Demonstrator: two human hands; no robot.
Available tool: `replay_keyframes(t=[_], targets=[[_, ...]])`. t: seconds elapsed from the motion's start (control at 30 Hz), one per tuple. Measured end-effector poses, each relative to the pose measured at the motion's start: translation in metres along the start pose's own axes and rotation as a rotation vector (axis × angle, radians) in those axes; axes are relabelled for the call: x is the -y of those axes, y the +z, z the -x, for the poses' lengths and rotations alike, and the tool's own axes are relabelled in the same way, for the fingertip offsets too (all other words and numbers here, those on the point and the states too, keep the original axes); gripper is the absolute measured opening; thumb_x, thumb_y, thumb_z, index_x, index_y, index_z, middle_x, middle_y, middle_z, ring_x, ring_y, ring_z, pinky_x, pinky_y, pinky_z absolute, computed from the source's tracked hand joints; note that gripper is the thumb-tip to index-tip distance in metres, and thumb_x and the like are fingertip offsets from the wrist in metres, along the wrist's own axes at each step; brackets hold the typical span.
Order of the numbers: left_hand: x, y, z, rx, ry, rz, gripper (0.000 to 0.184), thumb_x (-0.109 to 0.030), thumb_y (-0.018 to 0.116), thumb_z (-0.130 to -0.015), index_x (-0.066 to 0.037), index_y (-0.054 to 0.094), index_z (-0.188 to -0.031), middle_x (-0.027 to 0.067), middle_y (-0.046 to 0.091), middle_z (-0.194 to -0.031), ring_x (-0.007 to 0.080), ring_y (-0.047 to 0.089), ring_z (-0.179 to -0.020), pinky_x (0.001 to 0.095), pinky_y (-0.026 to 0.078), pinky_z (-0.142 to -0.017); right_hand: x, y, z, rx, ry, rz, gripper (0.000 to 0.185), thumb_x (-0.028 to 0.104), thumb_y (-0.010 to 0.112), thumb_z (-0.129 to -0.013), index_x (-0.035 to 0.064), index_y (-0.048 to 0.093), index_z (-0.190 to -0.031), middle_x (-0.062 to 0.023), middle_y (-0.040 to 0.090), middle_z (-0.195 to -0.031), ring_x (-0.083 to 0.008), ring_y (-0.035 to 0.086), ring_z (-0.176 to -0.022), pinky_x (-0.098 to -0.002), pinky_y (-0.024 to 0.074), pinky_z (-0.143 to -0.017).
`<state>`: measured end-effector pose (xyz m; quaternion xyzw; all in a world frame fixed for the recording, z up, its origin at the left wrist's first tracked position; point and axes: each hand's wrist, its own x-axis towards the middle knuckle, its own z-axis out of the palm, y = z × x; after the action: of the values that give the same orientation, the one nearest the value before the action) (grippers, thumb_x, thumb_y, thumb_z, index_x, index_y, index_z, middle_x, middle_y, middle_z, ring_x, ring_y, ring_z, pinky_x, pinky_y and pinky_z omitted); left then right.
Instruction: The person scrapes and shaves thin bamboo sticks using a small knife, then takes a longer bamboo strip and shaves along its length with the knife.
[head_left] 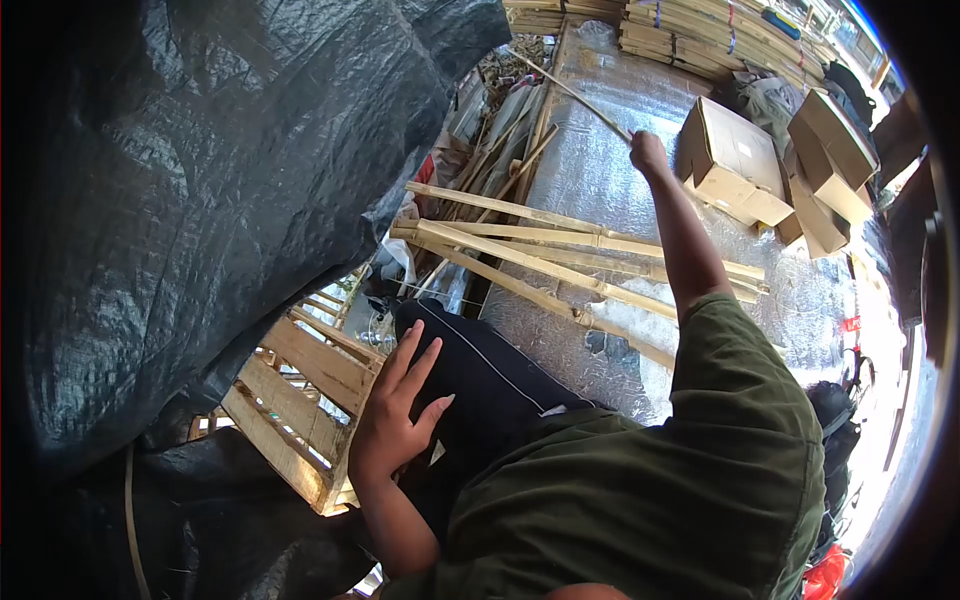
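Observation:
My right hand point(648, 152) is stretched out at the upper right, its fingers closed round one end of a thin stick point(575, 95). The stick slants up and left from the fist over a silvery sheet-covered surface point(600, 170). At the lower left, my left hand point(400, 405) has its fingers spread and holds nothing. It is beside my dark-trousered leg point(480, 365), close to a slatted wooden crate point(290, 410). Between the two hands, several split bamboo strips point(540, 265) lie loosely across the silvery surface.
A large black tarpaulin point(250, 170) hangs over the left side. Cardboard boxes point(735, 155) stand at the right. Bundled bamboo strips point(690, 40) are stacked at the back. Scrap wood pieces point(500, 140) lie along the surface's left edge.

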<state>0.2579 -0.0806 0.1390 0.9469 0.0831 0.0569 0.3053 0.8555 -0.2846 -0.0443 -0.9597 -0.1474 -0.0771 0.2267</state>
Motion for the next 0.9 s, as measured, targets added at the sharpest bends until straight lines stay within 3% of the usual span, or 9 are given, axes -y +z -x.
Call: replay_keyframes(t=[0.07,0.2,0.3,0.4,0.47,0.57,0.77,0.9], targets=[[0.003,0.003,-0.001,0.006,-0.002,0.007,0.071,-0.011,0.075,-0.085,-0.011,0.047,-0.150,0.0130,0.034,-0.163,0.0347,0.034,-0.149,0.0446,0.035,-0.118,-0.017,0.028,0.016,0.114,0.030,0.065,0.020,0.012,0.058,-0.092,0.0062,0.072,-0.104,-0.0243,0.070,-0.110,-0.0440,0.067,-0.104,-0.0529,0.0538,-0.088],[0.010,0.009,0.002,0.044,-0.034,0.003,0.070,-0.011,0.075,-0.085,-0.010,0.048,-0.149,0.0136,0.035,-0.162,0.0357,0.036,-0.147,0.0452,0.036,-0.117,-0.057,0.066,0.073,-0.023,-0.135,0.125,0.019,0.015,0.061,-0.094,0.0091,0.071,-0.109,-0.0212,0.071,-0.102,-0.0423,0.069,-0.098,-0.0526,0.0538,-0.087],[0.017,0.008,0.007,0.067,-0.046,0.000,0.069,-0.011,0.075,-0.085,-0.009,0.049,-0.149,0.0145,0.036,-0.161,0.0361,0.037,-0.147,0.0453,0.036,-0.117,-0.066,0.072,0.091,-0.124,-0.201,-0.066,0.018,0.012,0.061,-0.095,0.0046,0.071,-0.108,-0.0243,0.069,-0.099,-0.0444,0.069,-0.093,-0.0507,0.0544,-0.077],[0.022,0.009,0.010,0.072,-0.059,0.013,0.068,-0.011,0.074,-0.084,-0.009,0.050,-0.148,0.0149,0.037,-0.161,0.0362,0.038,-0.147,0.0452,0.036,-0.117,-0.038,0.046,0.113,-0.097,-0.192,-0.139,0.018,0.013,0.061,-0.096,0.0069,0.075,-0.105,-0.0206,0.072,-0.093,-0.0393,0.071,-0.088,-0.0479,0.0551,-0.073],[0.024,0.011,0.008,0.063,-0.070,0.035,0.068,-0.010,0.074,-0.084,-0.009,0.050,-0.148,0.0150,0.037,-0.161,0.0363,0.038,-0.147,0.0452,0.035,-0.117,-0.021,0.040,0.138,0.000,-0.216,-0.173,0.016,0.022,0.074,-0.089,0.0071,0.077,-0.096,-0.0190,0.074,-0.092,-0.0370,0.071,-0.087,-0.0452,0.0557,-0.074],[0.023,0.017,0.006,0.053,-0.050,0.022,0.065,-0.015,0.074,-0.087,-0.010,0.051,-0.147,0.0109,0.035,-0.162,0.0370,0.038,-0.146,0.0465,0.034,-0.118,-0.010,0.031,0.167,0.266,-0.152,0.023,0.031,0.030,0.088,-0.076,0.0076,0.075,-0.093,-0.0153,0.074,-0.090,-0.0353,0.072,-0.086,-0.0446,0.0562,-0.076],[0.012,0.020,0.007,0.071,-0.060,0.053,0.064,-0.012,0.073,-0.087,-0.008,0.052,-0.146,0.0146,0.039,-0.160,0.0358,0.038,-0.146,0.0449,0.035,-0.117,-0.031,0.047,0.178,0.286,-0.237,0.016,0.030,0.030,0.085,-0.077,0.0106,0.075,-0.097,-0.0150,0.072,-0.092,-0.0353,0.070,-0.087,-0.0468,0.0549,-0.074],[0.013,0.017,0.014,0.052,-0.063,0.035,0.063,-0.012,0.073,-0.087,-0.008,0.052,-0.146,0.0144,0.039,-0.159,0.0353,0.039,-0.146,0.0445,0.035,-0.117,-0.030,0.044,0.193,0.189,-0.332,0.048,0.025,0.036,0.072,-0.090,0.0113,0.074,-0.091,-0.0157,0.071,-0.089,-0.0373,0.069,-0.083,-0.0501,0.0543,-0.071]])
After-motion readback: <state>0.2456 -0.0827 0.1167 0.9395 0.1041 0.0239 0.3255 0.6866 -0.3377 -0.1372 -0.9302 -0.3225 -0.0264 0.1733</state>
